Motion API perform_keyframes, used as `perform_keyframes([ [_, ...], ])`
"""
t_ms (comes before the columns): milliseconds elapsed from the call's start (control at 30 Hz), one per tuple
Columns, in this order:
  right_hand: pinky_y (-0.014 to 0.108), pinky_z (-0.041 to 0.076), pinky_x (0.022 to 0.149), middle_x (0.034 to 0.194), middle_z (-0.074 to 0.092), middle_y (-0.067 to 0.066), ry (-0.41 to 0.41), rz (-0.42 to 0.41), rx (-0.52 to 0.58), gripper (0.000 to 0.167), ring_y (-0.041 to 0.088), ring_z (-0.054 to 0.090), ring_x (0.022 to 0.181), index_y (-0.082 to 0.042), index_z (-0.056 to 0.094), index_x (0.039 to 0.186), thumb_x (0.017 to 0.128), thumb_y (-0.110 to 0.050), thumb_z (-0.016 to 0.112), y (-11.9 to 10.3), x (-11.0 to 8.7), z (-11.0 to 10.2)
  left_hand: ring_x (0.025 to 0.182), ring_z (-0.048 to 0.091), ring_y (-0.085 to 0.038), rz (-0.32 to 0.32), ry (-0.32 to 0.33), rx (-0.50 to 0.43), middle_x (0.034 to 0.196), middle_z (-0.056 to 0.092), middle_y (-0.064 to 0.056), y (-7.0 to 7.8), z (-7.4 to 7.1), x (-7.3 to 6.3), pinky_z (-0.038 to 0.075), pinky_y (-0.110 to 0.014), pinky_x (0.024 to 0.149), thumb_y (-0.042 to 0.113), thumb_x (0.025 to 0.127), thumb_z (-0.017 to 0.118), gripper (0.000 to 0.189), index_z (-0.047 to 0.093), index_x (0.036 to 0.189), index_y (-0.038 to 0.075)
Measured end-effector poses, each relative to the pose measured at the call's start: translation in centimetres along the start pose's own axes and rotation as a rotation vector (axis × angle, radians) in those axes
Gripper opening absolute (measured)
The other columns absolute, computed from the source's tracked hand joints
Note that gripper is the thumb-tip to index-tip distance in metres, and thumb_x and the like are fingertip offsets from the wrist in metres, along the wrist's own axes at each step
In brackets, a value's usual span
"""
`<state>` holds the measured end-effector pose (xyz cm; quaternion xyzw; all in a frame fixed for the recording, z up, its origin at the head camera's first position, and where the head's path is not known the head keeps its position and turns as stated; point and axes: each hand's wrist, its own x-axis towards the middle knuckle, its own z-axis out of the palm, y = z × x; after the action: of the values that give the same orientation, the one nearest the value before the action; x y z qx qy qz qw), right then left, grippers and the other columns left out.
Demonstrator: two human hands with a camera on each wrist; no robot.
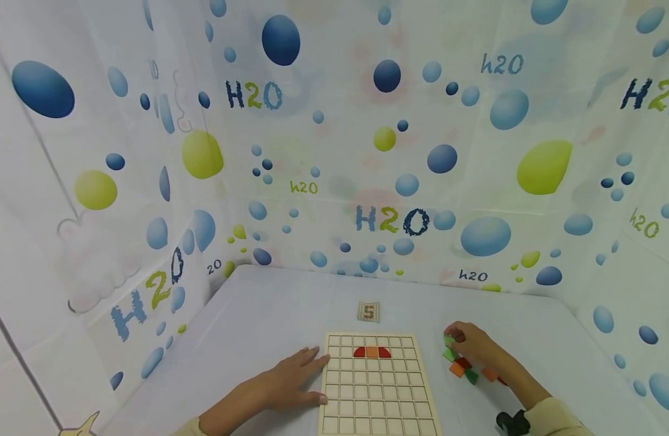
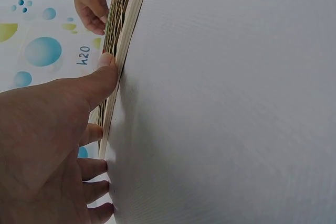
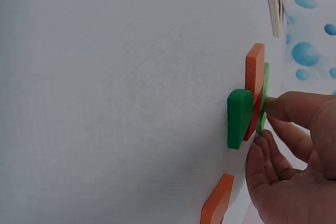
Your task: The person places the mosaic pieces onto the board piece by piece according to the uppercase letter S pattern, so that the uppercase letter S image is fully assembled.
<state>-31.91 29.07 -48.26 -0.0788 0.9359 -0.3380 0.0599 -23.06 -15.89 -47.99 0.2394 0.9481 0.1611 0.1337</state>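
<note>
A light wooden grid board (image 1: 375,387) lies on the table, with an orange square tile (image 1: 372,352) between two red quarter-round tiles (image 1: 359,352) in an upper row. Along the board's left edge rests my left hand (image 1: 290,381), its fingers spread and the thumb touching the rim. To the right of the board my right hand (image 1: 476,342) is over a cluster of loose tiles. Its thumb and fingers pinch a light green tile (image 3: 262,121), partly hidden by other pieces. Close by lie a dark green tile (image 3: 240,119), an orange tile (image 3: 255,66) and a dark red tile (image 1: 463,363).
A small square pattern card (image 1: 369,311) lies behind the board. More orange tiles (image 1: 489,373) are under the right forearm. A black object (image 1: 513,422) sits by the right sleeve. A patterned curtain (image 1: 334,151) rises behind the white table (image 1: 290,303).
</note>
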Motion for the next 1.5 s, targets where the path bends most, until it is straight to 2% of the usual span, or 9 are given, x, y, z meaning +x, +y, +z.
perform_keyframes([
  [300,0.035,0.06,0.081,0.11,0.063,0.009,0.014,0.01,-0.029,0.022,0.02,0.06,0.093,-0.002,0.069,0.117,0.096,-0.006,0.074,0.3,0.5,0.5,0.158,0.028,-0.043,0.024,0.01,0.004,0.171,0.031,-0.018,0.1,-0.1,-0.2,0.032,-0.065,0.122,0.067,0.096,0.064,0.086,0.038,0.165,0.021],
  [633,0.033,0.06,0.077,0.106,0.061,0.008,0.043,-0.021,-0.041,0.02,0.02,0.059,0.092,-0.002,0.069,0.115,0.096,-0.006,0.074,0.2,0.3,0.9,0.159,0.028,-0.042,-0.004,-0.002,0.018,0.172,0.031,-0.016,0.2,-0.1,0.0,0.033,-0.064,0.122,0.068,0.095,0.064,0.087,0.038,0.165,0.024],
  [867,0.039,0.06,0.085,0.104,0.063,0.007,0.072,-0.044,-0.095,0.018,0.02,0.06,0.093,-0.001,0.07,0.112,0.096,-0.006,0.075,-0.3,0.1,1.0,0.159,0.028,-0.041,-0.004,-0.001,0.022,0.172,0.031,-0.016,0.3,-0.1,0.0,0.033,-0.063,0.123,0.068,0.095,0.063,0.086,0.038,0.165,0.024],
  [1033,0.042,0.06,0.088,0.105,0.064,0.007,0.07,-0.049,-0.096,0.018,0.019,0.061,0.094,-0.001,0.071,0.112,0.096,-0.007,0.075,-0.3,0.1,0.8,0.159,0.028,-0.041,-0.003,-0.004,0.015,0.172,0.031,-0.016,0.3,-0.1,0.0,0.033,-0.063,0.123,0.068,0.096,0.063,0.086,0.038,0.165,0.024],
  [1200,0.042,0.059,0.088,0.102,0.065,0.006,0.079,-0.099,-0.09,0.017,0.02,0.062,0.093,0.0,0.072,0.11,0.094,-0.005,0.076,-0.5,0.2,0.8,0.159,0.028,-0.04,-0.011,-0.008,0.015,0.172,0.031,-0.015,0.3,-0.2,0.1,0.033,-0.063,0.123,0.068,0.095,0.064,0.086,0.038,0.165,0.025],
  [1500,0.041,0.057,0.087,0.101,0.064,0.004,0.052,-0.183,-0.065,0.016,0.017,0.061,0.095,-0.002,0.072,0.108,0.094,-0.005,0.076,-3.2,0.7,2.4,0.159,0.028,-0.04,-0.016,-0.007,0.013,0.172,0.031,-0.015,0.2,-0.1,0.1,0.033,-0.064,0.123,0.068,0.095,0.064,0.086,0.038,0.165,0.025],
])
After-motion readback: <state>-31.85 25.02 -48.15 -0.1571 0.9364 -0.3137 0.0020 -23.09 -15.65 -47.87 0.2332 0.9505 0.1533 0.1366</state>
